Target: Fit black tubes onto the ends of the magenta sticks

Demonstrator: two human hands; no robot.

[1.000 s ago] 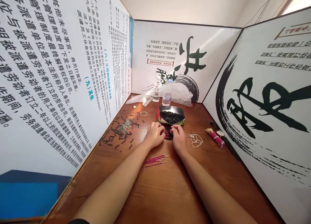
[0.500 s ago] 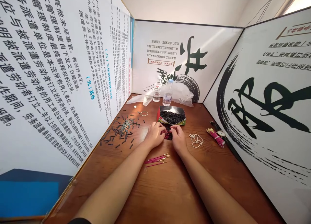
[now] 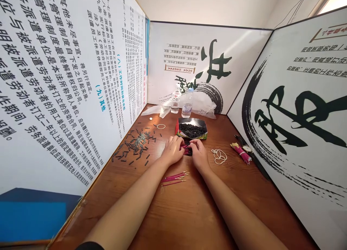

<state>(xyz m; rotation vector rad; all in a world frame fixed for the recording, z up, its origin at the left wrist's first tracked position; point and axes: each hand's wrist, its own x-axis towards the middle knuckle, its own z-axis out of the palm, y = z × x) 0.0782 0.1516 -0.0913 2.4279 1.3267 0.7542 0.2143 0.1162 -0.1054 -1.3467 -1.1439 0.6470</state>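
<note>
My left hand [image 3: 173, 150] rests on the table with its fingers curled over a few thin magenta wires [image 3: 186, 147]. Close beside it, my right hand [image 3: 199, 153] is closed in a pinch near the black ends of those wires; whatever its fingertips hold is too small to make out. Just beyond both hands stands an open box [image 3: 204, 137] with many short black tubes [image 3: 192, 130] inside. Nearer to me, between my forearms, lie several loose magenta wires with metal tips [image 3: 173, 177].
Short dark tubes [image 3: 135, 147] are scattered at left. On the right are pale rubber bands [image 3: 219, 156], a tied wire bundle [image 3: 240, 153] and a watch [image 3: 247, 149]. Two water bottles [image 3: 187, 106] and clear plastic [image 3: 207, 108] stand at the back. Printed panels [image 3: 244, 44] enclose the table.
My fingers have shifted slightly, and more of the magenta wires shows between my hands. The box, loose wires and scattered tubes stay where they were.
</note>
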